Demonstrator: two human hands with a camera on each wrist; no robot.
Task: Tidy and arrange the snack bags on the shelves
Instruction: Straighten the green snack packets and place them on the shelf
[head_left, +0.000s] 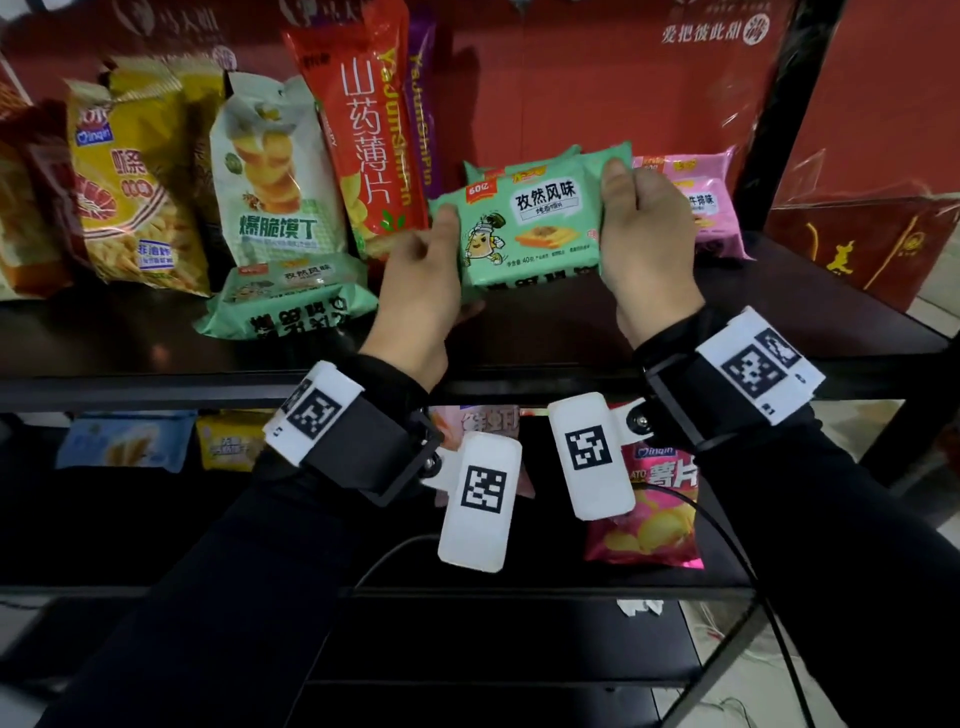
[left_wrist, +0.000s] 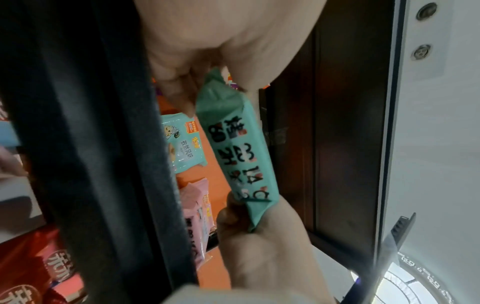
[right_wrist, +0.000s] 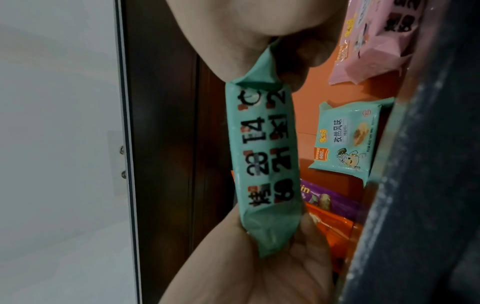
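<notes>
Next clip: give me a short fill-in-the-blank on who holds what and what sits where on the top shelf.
1. The green snack pack is held by ____ hands, the left hand at one end and the right hand at the other.
2. The pack standing behind the right hand is ____ in colour.
3. A second green pack lies ____ on the shelf, in front of the upright bags.

Missing words: both; pink; flat

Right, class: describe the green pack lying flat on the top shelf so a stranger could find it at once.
Start at the top shelf, left half, below the white bun-chip bag. The flat green pack lies face up at its foot, near the front edge. Unlike the green pack gripped by both hands, nobody touches it.
</notes>
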